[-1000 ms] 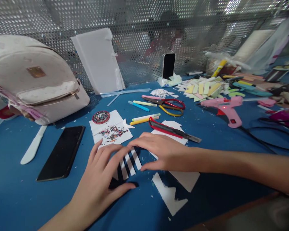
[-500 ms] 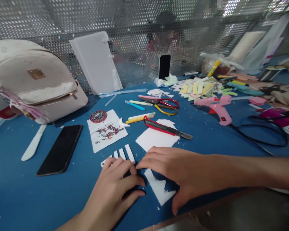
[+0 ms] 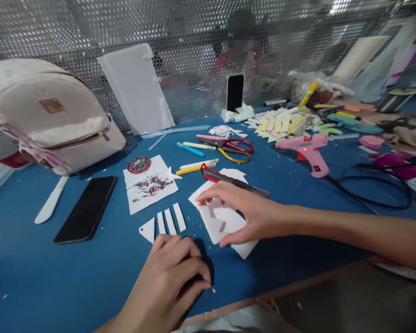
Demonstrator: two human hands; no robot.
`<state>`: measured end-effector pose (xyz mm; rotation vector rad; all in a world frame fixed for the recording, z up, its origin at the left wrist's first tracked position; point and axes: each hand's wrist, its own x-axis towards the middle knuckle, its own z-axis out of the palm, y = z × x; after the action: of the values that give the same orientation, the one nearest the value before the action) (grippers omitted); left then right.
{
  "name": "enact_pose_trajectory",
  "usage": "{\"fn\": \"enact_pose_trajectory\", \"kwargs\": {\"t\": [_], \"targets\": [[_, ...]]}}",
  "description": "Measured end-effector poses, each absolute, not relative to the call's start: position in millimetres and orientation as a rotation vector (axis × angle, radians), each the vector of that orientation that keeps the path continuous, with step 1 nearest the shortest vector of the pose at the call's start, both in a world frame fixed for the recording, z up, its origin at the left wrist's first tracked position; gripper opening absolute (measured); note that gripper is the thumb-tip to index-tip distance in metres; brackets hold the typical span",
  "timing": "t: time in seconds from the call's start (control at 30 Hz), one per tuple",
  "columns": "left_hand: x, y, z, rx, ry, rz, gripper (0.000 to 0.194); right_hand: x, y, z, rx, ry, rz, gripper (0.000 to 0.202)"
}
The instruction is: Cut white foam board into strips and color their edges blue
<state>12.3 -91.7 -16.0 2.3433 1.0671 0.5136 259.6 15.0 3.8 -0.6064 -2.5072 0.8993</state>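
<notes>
My left hand (image 3: 171,277) rests on the blue table with fingers curled and the tips of thumb and index finger close together. Nothing shows between them. Just beyond its knuckles lie several narrow white strips (image 3: 170,221) in a row and a white triangle (image 3: 148,230) with a small hole. My right hand (image 3: 244,210) is open, palm down, fingers and thumb apart, over a white sheet (image 3: 201,189). A white scrap (image 3: 246,249) shows partly under that hand; whether the fingers touch it I cannot tell. A red-and-black utility knife (image 3: 244,182) lies just beyond, blade out.
Scissors (image 3: 234,149), markers (image 3: 197,166) and a paper with colourful bits (image 3: 152,185) lie farther back. At left are a black phone (image 3: 86,210), a white plastic knife (image 3: 52,201) and a backpack (image 3: 55,115). A pink glue gun (image 3: 314,155) with its cord lies right.
My right hand has moved forward and left over the white sheet, and the jagged white scrap has left the spot between my hands. My left thumb and index finger have come closer together.
</notes>
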Motion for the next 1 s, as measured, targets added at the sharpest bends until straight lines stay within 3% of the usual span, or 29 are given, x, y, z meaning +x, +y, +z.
{"fn": "enact_pose_trajectory", "kwargs": {"t": [0.2,0.4,0.67,1.0], "targets": [[21,-92,-24,2.294,1.004,0.524,0.007,265,19,-6,-0.531,-2.483,0.863,0.066],[24,-91,-33,2.284,0.964,0.682,0.024,268,16,-12,-0.488,-2.412,0.883,0.066],[19,-52,3,1.724,1.245,0.812,0.010,269,14,-21,-0.467,-2.336,0.894,0.071],[29,-17,5,1.592,1.211,0.842,0.018,271,12,-25,-0.329,-2.340,0.817,0.072]]}}
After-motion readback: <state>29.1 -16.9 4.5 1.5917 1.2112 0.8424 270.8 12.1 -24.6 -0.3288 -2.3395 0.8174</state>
